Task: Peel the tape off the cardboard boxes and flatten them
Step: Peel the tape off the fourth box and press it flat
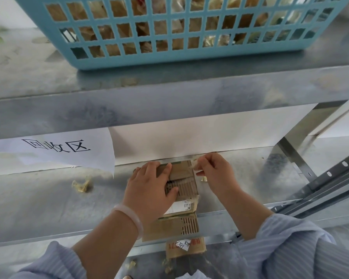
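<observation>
A small brown cardboard box (pixel 186 183), opened out and partly flat, lies on the lower metal shelf (pixel 48 198). My left hand (pixel 149 188) presses down on its left side with the fingers spread over the cardboard. My right hand (pixel 216 172) pinches a strip of clear tape (pixel 194 165) at the box's far right corner, lifted off the cardboard. A flap of the box with slots (pixel 189 225) and a white label hangs over the shelf's front edge.
A blue plastic basket (pixel 169 55) with crumpled tape and cardboard stands on the upper shelf. A white paper sign (pixel 58 152) with black characters hangs at the left. Balls of peeled tape (pixel 82 184) lie on the lower shelf. Another cardboard piece (pixel 185 247) lies below.
</observation>
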